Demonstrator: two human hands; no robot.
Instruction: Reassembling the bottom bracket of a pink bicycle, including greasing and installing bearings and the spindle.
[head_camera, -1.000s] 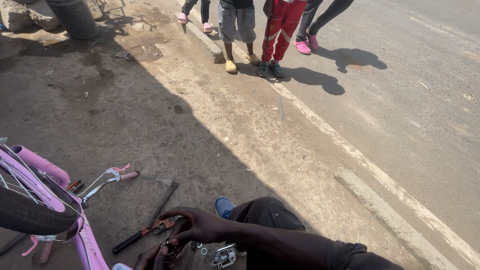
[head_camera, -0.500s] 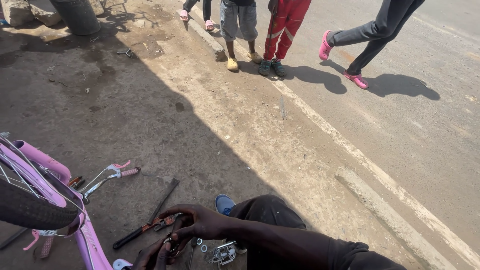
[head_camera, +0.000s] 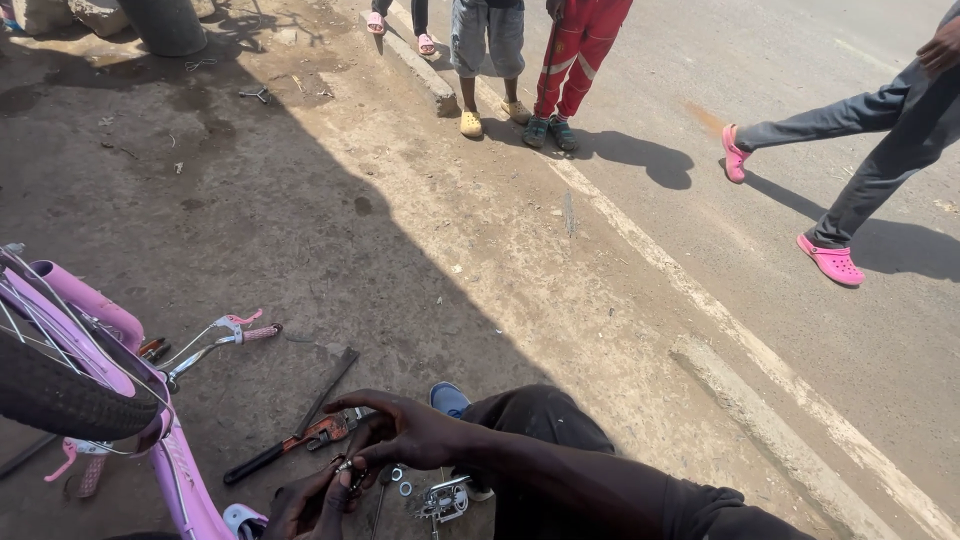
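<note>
My right hand (head_camera: 405, 432) reaches in from the right near the bottom of the view, its fingers pinching a small metal part (head_camera: 347, 466). My left hand (head_camera: 308, 503) comes up from the bottom edge and meets it on the same part; most of that hand is cut off. Just beyond the fingers an orange-and-black pipe wrench (head_camera: 290, 443) lies on the dirt, beside a dark flat metal bar (head_camera: 326, 389). Small washers (head_camera: 398, 478) and a metal bike fitting (head_camera: 443, 499) lie under my forearm.
An overturned pink child's bicycle (head_camera: 95, 380) with its black tyre fills the lower left. My dark-trousered knee and blue shoe (head_camera: 449, 398) sit at centre bottom. Several people stand at the kerb up top; another in pink clogs (head_camera: 832, 261) walks on the road at right.
The view has tilted and drifted; the walker in pink clogs has moved right along the road. My hands stay together over the small part by the wrench.
</note>
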